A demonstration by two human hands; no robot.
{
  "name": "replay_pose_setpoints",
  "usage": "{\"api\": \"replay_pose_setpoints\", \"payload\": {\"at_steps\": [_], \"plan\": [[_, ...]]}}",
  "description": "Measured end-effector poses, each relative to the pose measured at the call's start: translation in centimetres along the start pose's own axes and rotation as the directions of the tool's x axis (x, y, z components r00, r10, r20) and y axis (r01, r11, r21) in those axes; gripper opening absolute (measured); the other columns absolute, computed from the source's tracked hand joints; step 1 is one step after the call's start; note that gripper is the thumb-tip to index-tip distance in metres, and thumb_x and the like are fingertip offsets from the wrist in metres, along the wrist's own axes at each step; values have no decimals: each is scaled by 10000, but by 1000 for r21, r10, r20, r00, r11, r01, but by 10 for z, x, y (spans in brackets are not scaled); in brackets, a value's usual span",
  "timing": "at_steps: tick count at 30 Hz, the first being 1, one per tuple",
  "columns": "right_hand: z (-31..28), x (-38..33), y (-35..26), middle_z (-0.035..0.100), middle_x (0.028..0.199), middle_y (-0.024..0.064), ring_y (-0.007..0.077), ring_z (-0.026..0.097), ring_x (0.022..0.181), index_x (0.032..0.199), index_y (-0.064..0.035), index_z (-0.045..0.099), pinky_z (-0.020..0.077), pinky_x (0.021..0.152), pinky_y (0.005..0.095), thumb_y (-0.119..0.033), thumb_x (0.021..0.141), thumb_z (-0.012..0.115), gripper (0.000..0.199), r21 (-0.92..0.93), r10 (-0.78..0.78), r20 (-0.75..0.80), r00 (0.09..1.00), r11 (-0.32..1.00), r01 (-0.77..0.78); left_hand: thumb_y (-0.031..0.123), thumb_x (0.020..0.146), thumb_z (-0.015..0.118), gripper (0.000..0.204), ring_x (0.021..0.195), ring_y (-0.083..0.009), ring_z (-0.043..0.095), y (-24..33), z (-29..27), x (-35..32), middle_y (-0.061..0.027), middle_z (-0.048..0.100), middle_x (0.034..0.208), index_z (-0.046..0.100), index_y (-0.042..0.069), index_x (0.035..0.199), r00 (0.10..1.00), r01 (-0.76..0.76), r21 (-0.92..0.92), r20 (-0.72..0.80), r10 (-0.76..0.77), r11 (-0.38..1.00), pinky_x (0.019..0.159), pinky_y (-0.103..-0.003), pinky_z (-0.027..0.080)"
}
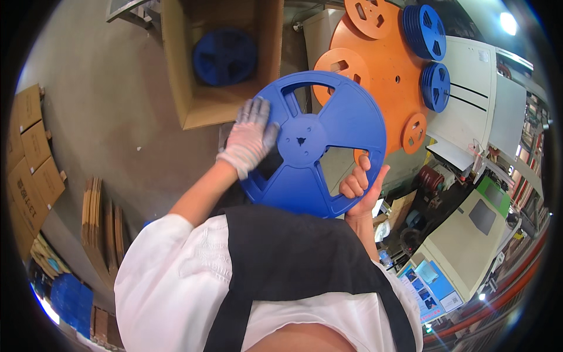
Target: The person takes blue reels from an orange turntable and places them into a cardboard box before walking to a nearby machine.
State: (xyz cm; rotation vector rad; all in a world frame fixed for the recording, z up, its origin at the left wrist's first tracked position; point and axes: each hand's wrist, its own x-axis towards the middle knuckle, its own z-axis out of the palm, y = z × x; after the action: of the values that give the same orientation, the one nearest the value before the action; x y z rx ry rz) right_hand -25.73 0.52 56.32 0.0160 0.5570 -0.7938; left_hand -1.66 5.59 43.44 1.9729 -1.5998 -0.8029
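In front of the black apron (299, 252), the blue reel (311, 154) is gripped through a cutout by the curled right hand (365, 190), apparently for support; its face is steadied by the gloved left hand (251, 138), spread flat.

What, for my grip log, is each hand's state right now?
Left hand: open, gloved, against the blue reel.
Right hand: closed, holding the blue reel.

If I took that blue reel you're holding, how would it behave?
The held blue reel looks stiff, showing no sag. Its openwork shape suggests it's light for its size. Stood on edge, being round, it would likely roll.
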Motion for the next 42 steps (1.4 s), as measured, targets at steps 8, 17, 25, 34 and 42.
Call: {"api": "replay_pose_setpoints", "payload": {"at_steps": [8, 17, 25, 34, 42], "plan": [[6, 8, -9, 259, 563, -57, 49, 244, 432, 1037, -62, 490, 206, 423, 220, -605, 951, 390, 559, -29, -16, -56, 998, 999, 15, 277, 890, 520, 527, 1330, -364, 385, 4, -11, 6, -199, 450, 1412, 458, 59, 1365, 994, -62, 14, 93, 60, 998, 1136, -477, 249], [16, 30, -51, 301, 602, -35, 62, 300, 470, 1087, 4, 507, 259, 450, 223, -566, 967, 403, 592, 96, -87, 22, 996, 992, 85, 278, 759, 668, 571, 1275, -382, 451, -1, -69, -37, -161, 535, 1282, 531, 78, 1275, 816, -537, -83, 200, 542, 840, 1092, -546, 324], [65, 43, -50, 653, 1031, 105, 171, 558, 704, 1341, 38, 435, 509, 671, 271, -570, 972, 376, 714, -568, -273, -171, 947, 812, 132, 55, 830, 586, 335, 1115, -341, 591, -7, -50, -45, -132, 615, 1190, 589, 72, 1164, 943, -315, -245, 27, 331, 917, 902, -415, 512], [13, 25, -71, 629, 885, 91, 141, 594, 638, 1249, 10, 489, 445, 501, 236, -450, 1025, 363, 528, -841, -456, -278, 845, 541, 16, 125, 866, 699, 228, 1024, -310, 651, -15, -65, -89, -97, 674, 996, 617, 95, 1076, 866, 383, -863, 460, -196, -330, 899, -450, 545], [0, 29, -64, 574, 1089, 62, 217, 635, 970, 1186, -70, 518, 523, 628, 289, -504, 1002, 384, 490, -821, -549, -407, 730, 570, -29, 202, 844, 734, 363, 1012, -273, 660, -34, -76, -87, -90, 669, 1018, 583, 62, 1143, 831, 385, -866, 476, -288, -320, 818, -429, 593]]}}
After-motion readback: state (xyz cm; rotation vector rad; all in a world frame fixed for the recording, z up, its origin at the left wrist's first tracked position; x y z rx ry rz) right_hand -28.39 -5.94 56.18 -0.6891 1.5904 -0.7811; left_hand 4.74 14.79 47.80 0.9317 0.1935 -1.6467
